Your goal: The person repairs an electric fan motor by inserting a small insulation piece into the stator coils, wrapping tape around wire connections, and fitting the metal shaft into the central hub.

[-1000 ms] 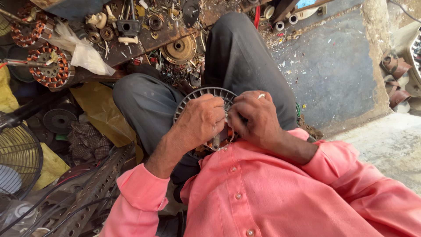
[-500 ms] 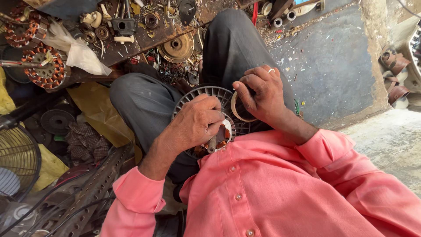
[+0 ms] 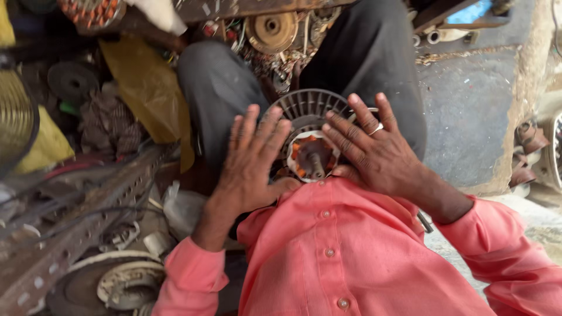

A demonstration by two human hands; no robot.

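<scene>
Nearest you, your left hand point(image 3: 252, 167) and right hand point(image 3: 374, 152) lie flat with fingers spread, released, clasping nothing, one on each side of the motor point(image 3: 309, 137) that sits in your lap between your knees, just beyond your pink shirt point(image 3: 351, 257). Judging by its metal housing, copper windings and steel shaft point(image 3: 315, 165), the motor is heavy and stiff, so hold it by the slotted outer rim with both palms; keep off the orange windings, which look easy to nick. Its axis runs along the shaft, which points up toward you, the round face tilted your way. Farther off, a brass-coloured pulley point(image 3: 271, 29) lies among scrap parts, and a perforated metal bar point(image 3: 76, 222) crosses the floor on your left.
</scene>
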